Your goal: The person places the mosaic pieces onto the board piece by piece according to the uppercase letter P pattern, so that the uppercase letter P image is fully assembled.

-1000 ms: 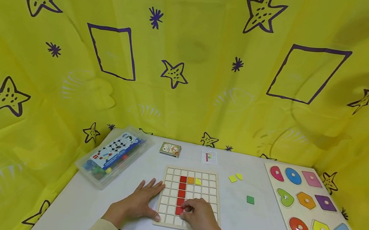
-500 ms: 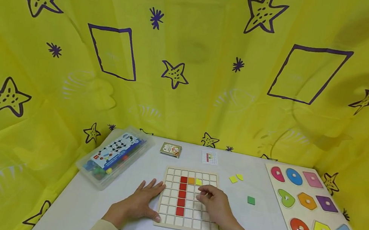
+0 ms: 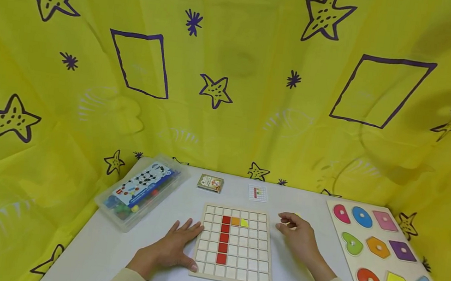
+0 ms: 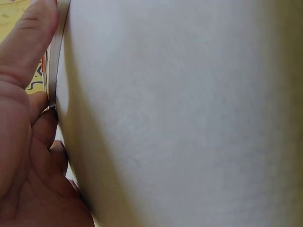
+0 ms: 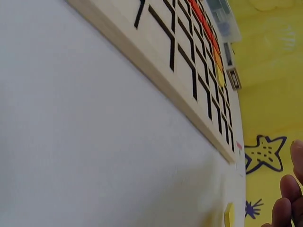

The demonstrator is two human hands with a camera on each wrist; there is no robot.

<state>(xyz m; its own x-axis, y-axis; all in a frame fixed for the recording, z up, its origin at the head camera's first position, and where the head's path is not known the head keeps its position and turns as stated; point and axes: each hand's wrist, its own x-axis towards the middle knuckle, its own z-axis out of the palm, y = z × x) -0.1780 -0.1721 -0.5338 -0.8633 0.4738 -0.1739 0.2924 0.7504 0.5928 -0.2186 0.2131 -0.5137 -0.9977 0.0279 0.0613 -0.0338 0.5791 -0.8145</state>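
A wooden grid board (image 3: 230,280) lies on the table, its cells holding a column of red square tiles (image 3: 224,237), an orange tile (image 3: 235,221) and a yellow tile (image 3: 244,223). My left hand (image 3: 173,250) rests along the board's left edge, fingers spread and thumb at the near corner. Right of the board, my right hand (image 3: 301,239) hovers with loosely bent fingers; nothing shows between them. It mostly hides the loose tiles there. In the right wrist view one loose yellow tile (image 5: 229,215) shows near the fingertips.
A small pattern card (image 3: 258,193) and a little card box (image 3: 210,183) lie behind the board. At left is a clear plastic case (image 3: 141,196) of coloured parts. A wooden shape puzzle (image 3: 365,231) lies at right. A yellow curtain (image 3: 234,132) surrounds the table.
My right hand has left the lower red tiles and moved right across the board, past its edge, to the loose tiles. My left hand has stayed in place.
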